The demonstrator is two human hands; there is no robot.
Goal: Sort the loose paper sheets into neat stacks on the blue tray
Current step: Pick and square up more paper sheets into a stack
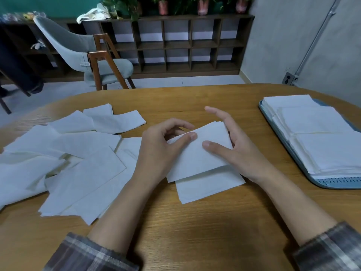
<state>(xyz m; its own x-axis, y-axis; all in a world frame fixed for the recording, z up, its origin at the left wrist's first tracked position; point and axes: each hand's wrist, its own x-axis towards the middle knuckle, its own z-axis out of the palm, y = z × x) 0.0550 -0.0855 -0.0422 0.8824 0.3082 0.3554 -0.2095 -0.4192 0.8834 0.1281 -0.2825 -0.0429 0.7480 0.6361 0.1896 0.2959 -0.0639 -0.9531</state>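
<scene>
Head view: plaid sleeves frame the bare wooden surface nearest the camera. Beyond them a single sheet lies flat, half covered by a small bundle of sheets held between both hands. The left hand pinches the bundle's left corner, thumb on top and fingers curled behind. The right hand clamps the right edge, thumb pressed on top, its fingers stretched along and under that edge. Loose sheets sprawl overlapping at the left, just beside the left wrist. At the right, well apart, the tray carries neat stacks. Farther off stand a chair, a cubby shelf and plants.
</scene>
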